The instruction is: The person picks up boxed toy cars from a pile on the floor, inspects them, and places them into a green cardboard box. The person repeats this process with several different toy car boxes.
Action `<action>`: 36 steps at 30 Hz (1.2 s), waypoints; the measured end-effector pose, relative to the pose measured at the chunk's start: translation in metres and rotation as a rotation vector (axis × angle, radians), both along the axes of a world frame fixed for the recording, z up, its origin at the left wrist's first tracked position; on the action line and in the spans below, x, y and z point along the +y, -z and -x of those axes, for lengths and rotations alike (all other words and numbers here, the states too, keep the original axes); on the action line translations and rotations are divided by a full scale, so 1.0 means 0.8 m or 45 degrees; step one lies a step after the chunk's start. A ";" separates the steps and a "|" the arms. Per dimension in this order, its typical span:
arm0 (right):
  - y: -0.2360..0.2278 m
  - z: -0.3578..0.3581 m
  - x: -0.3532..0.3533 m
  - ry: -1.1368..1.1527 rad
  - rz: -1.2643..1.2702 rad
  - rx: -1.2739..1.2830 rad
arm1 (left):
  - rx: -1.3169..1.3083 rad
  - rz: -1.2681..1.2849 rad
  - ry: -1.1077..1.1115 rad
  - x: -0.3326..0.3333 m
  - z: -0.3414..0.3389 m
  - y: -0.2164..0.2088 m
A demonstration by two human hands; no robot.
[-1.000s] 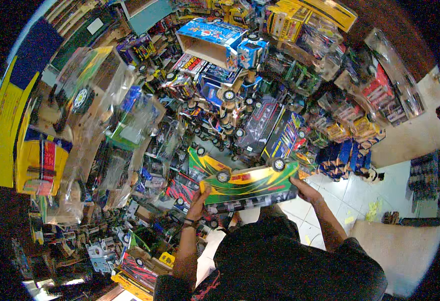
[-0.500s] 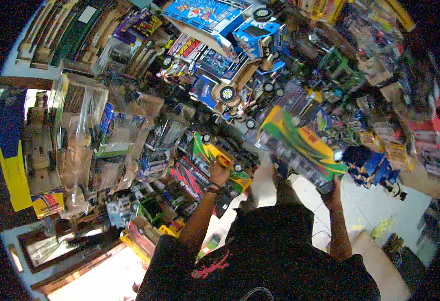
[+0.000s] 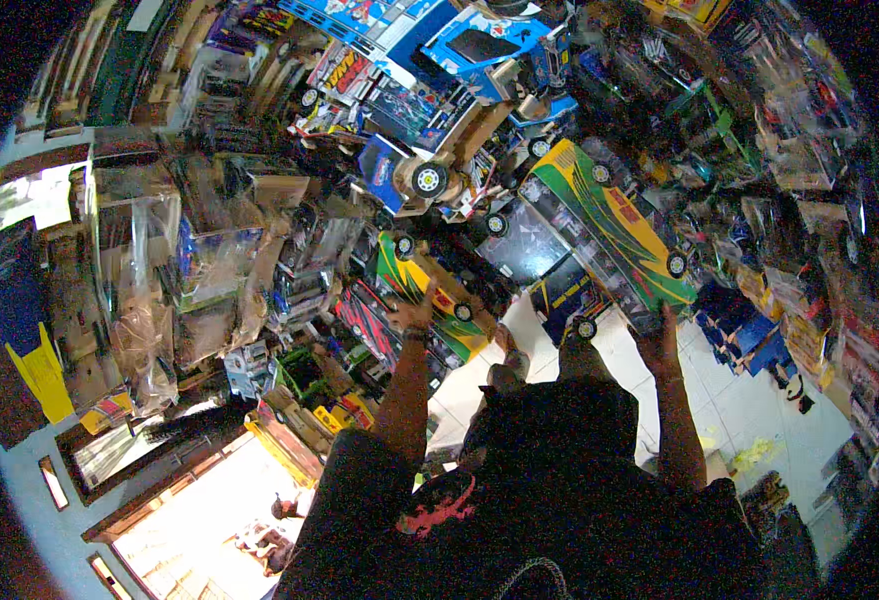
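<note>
Two green-and-yellow toy truck bodies with curved stripes lie at the hands. The longer one, a flat-sided box body with red markings and small dark wheels [image 3: 619, 235], slants from upper left to lower right, right of centre. The person's right hand [image 3: 659, 345] is at its lower end; fingers partly hidden, seemingly against the edge, closure cannot be told.

The shorter green-and-yellow body with two dark wheels [image 3: 446, 305] lies left of centre, well apart from the first. The person's left hand [image 3: 414, 315] is over its left side, fingers spread, thumb apart; contact cannot be told. A dark band [image 3: 416, 333] circles the left wrist.

Surroundings: a black toy body with red stripes [image 3: 367, 325] just left of the shorter body; a dark glossy panel [image 3: 534, 245] beside the longer body, on its left; a blue toy truck cab with a dark window [image 3: 489, 45] above; blue angular pieces in a cluster [image 3: 744, 325] right of the longer body's lower end; pale square floor tiles [image 3: 724, 385] below these.
</note>
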State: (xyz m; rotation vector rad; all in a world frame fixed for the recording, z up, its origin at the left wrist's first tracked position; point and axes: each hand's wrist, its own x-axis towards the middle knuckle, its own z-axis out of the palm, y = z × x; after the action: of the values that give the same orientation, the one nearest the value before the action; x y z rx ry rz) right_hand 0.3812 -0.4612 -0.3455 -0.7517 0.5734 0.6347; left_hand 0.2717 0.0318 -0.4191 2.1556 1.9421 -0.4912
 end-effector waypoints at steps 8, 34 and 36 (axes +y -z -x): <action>0.015 0.000 -0.021 -0.267 0.304 -0.129 | 0.037 0.047 0.108 0.027 -0.013 0.060; 0.073 0.003 -0.037 -0.516 0.375 -0.412 | -1.128 0.827 -0.076 0.063 0.115 -0.209; 0.082 0.004 -0.043 -0.720 0.678 -0.645 | -1.307 0.903 -0.364 0.030 0.128 -0.242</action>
State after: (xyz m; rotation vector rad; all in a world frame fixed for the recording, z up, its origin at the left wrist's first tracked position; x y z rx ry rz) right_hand 0.3779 -0.4956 -0.4113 -1.5517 0.0389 0.7775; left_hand 0.1693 0.0559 -0.2253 1.2313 1.1812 0.0268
